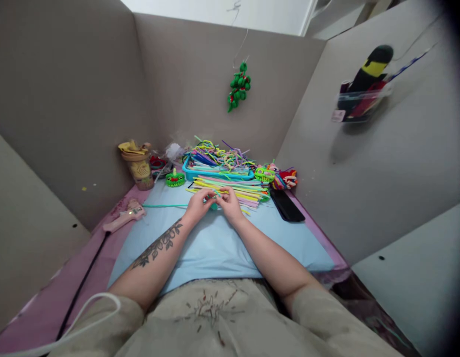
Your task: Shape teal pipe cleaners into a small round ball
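My left hand (200, 204) and my right hand (229, 204) meet over the blue cloth, fingers pinched on a small piece of teal pipe cleaner work (214, 206). Its exact shape is mostly covered by my fingers. A long straight teal pipe cleaner (165, 206) runs leftward from my left hand, just above the cloth. Right behind my hands lies a row of straight pipe cleaners (233, 184) in yellow, pink, green and other colours. A blue tray (218, 176) heaped with more of them stands farther back.
A pink glue gun (124, 219) with a black cord lies left. Behind it stands a cup (140, 168). Green figures (175, 178) sit beside the tray. A black phone-like slab (287, 205) lies right. A green ornament (239, 88) hangs at the back; a clear holder (362, 104) is on the right wall.
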A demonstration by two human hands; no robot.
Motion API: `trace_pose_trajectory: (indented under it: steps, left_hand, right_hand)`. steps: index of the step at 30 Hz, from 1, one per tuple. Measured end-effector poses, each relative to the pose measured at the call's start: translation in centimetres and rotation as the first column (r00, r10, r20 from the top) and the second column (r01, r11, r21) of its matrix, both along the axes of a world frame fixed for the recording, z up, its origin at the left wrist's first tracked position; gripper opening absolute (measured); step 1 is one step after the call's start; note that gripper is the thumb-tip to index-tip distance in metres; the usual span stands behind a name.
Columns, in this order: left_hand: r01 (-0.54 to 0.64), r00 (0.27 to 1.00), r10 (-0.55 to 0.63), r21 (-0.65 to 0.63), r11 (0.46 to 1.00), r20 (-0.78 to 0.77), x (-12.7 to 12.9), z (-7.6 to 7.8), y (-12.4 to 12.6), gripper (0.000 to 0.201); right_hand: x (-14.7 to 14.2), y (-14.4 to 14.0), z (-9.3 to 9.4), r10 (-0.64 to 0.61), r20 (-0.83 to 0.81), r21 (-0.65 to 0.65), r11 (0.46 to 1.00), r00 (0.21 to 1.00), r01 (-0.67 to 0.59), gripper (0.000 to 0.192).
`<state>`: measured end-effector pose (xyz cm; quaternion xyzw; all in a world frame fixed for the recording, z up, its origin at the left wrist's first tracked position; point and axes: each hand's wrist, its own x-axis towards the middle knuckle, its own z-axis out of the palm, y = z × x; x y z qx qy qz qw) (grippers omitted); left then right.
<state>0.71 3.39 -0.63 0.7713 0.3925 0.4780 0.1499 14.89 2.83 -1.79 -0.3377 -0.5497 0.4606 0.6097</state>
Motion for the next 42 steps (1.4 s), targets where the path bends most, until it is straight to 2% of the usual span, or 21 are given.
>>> trace_pose_trajectory:
  steps: [7, 12, 15, 18, 26, 31, 38, 42]
  left_hand:
    - [0.011, 0.946, 0.07, 0.245, 0.969, -0.317, -0.7, 0.6, -0.7, 0.02]
    - [-0.012, 0.92, 0.13, 0.305, 0.952, -0.369, -1.0, 0.6, -0.5, 0.02]
    - [-0.037, 0.939, 0.124, 0.264, 0.964, -0.321, -1.0, 0.4, -0.4, 0.018]
    - [-0.07, 0.96, 0.111, 0.166, 0.984, -0.255, -0.9, 0.3, -0.4, 0.018]
    - [-0.126, 0.955, 0.134, 0.046, 0.991, -0.264, -0.5, 0.8, -1.2, 0.012]
    - [-0.064, 0.959, 0.072, 0.038, 0.997, -0.276, -0.5, 0.5, -0.9, 0.009]
    - [-0.041, 0.966, 0.055, 0.063, 0.997, -0.253, -0.3, 0.6, -0.9, 0.014]
    - [-0.098, 0.959, 0.088, -0.023, 0.995, -0.268, -0.4, 0.6, -1.0, 0.017]
  right_hand:
    - [0.1, 0.2, 0.0, 0.023, 0.023, -0.013, 1.0, 0.999, -0.023, 0.036]
    - [0.3, 0.1, 0.1, 0.052, 0.009, -0.026, 0.998, 0.999, -0.051, 0.039]
    - [0.4, 0.2, 0.0, 0.053, 0.008, -0.033, 0.998, 0.999, -0.053, 0.04]
    - [0.4, 0.3, -0.2, 0.041, 0.001, -0.044, 0.998, 0.999, -0.041, 0.04]
    - [0.3, 0.2, 0.0, 0.016, -0.045, -0.098, 0.995, 0.999, -0.02, 0.043]
    - [0.2, 0.0, 0.3, 0.052, -0.065, -0.127, 0.99, 0.997, -0.06, 0.046]
    - [0.1, -0.2, 0.8, 0.089, -0.063, -0.207, 0.973, 0.994, -0.1, 0.046]
    - [0.4, 0.2, 0.6, 0.043, -0.071, -0.198, 0.979, 0.997, -0.056, 0.049]
